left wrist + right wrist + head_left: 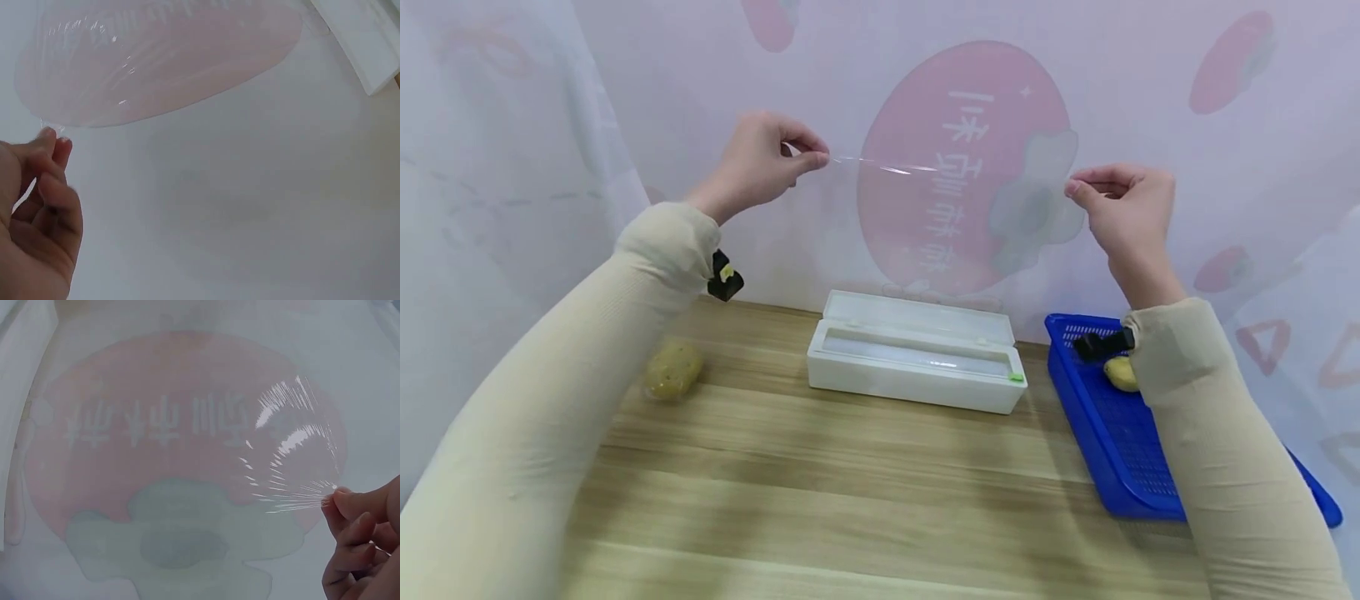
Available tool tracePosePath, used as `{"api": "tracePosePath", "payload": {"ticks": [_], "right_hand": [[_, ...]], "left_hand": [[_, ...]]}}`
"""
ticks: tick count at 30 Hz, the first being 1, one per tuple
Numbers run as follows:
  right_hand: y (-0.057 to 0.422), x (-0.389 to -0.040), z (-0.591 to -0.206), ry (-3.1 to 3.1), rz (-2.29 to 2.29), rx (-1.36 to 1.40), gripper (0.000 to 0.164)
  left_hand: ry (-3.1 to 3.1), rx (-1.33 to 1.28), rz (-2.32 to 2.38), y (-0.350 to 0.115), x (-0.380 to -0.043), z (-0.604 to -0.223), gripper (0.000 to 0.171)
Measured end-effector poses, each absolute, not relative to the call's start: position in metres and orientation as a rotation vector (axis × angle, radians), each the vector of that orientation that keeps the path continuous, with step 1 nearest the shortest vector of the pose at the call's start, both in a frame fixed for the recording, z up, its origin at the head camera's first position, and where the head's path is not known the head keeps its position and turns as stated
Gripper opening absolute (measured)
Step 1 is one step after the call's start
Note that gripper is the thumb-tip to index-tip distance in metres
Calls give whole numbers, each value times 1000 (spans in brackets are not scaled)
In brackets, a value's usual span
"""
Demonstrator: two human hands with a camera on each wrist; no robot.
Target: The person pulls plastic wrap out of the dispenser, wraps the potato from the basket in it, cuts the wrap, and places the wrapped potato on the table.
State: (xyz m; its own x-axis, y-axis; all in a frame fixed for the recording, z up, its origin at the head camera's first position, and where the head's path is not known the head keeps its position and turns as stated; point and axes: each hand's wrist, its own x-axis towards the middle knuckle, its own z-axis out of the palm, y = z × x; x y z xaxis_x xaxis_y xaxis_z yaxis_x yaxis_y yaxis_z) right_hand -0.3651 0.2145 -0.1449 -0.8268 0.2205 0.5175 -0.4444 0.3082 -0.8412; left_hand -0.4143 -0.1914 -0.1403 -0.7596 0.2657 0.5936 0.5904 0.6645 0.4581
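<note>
A clear sheet of plastic wrap is stretched in the air between both hands, visible mostly by its glints. My left hand pinches one corner between thumb and fingertips; in the left wrist view streaks run across the film from that grip. At the other end my right hand pinches the opposite corner, and creases fan out from it in the right wrist view. Below the film, on the table, a white wrap dispenser box stands with its lid raised and a roll inside.
At the right a blue plastic basket holds a yellowish potato-like item, partly behind the right arm. A similar item, seemingly wrapped in film, the yellow potato, lies left on the wooden table. A printed curtain hangs behind.
</note>
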Motion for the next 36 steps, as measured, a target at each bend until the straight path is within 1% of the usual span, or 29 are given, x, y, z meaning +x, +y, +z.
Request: {"api": "tracePosePath", "payload": {"ticks": [5, 8, 11, 13, 17, 21, 24, 26, 30, 33, 35, 36], "right_hand": [[218, -336, -158, -1884, 1963, 380, 12], [219, -314, -175, -1942, 2038, 490, 18], [219, -295, -204, -2151, 1903, 581, 19], [221, -284, -228, -2329, 1752, 635, 16], [226, -268, -283, -2625, 1520, 716, 11], [228, -255, -332, -2822, 1433, 819, 3], [228, -248, -360, -2882, 1392, 929, 5], [229, -246, -374, -2872, 1391, 999, 6], [232, -244, -394, -2844, 1440, 1066, 7], [234, -244, -404, -2880, 1522, 1030, 5], [234, -243, -409, -2922, 1583, 963, 11], [234, -243, -411, -2941, 1609, 926, 14]], "left_hand": [[-2435, -844, -1125, -201, -393, -163, 21], [-2522, -1003, -1186, -202, -371, -187, 18], [-2602, -1212, -1153, -200, -347, -220, 9], [-2623, -1351, -1075, -198, -332, -247, 3], [-2674, -1504, -940, -198, -312, -308, 12], [-2774, -1504, -929, -200, -299, -357, 16], [-2863, -1456, -999, -200, -292, -379, 11], [-2912, -1417, -1071, -199, -290, -389, 7], [-2942, -1311, -1174, -195, -293, -401, 11], [-2908, -1252, -1195, -190, -294, -408, 7], [-2883, -1240, -1175, -187, -294, -411, 5], [-2875, -1248, -1163, -185, -293, -413, 6]]}}
